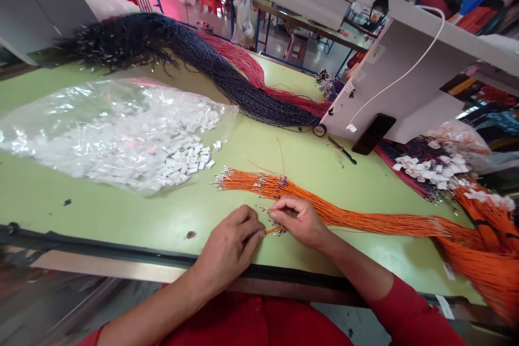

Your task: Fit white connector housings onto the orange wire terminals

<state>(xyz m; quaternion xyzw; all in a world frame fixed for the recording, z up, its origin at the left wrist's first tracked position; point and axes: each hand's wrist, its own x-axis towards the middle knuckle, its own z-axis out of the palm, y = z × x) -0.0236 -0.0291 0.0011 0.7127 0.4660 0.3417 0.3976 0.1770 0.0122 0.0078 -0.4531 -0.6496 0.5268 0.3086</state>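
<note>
My left hand [233, 243] and my right hand [298, 221] meet near the front edge of the green table [121, 211]. Both are closed in a pinch on the metal-tipped ends of a few orange wires [273, 230]. These wires belong to a long orange wire bundle [365, 221] that runs from the hands off to the right. Its free tips [239, 178] fan out just behind the hands.
A clear plastic bag of small white connectors [121, 135] lies at the left. Dark blue wire bundles [227, 70] and red ones [259, 75] lie at the back. A phone [373, 133], a small tool [343, 151], a tape roll [319, 130] and more wired connectors [430, 167] sit at the right.
</note>
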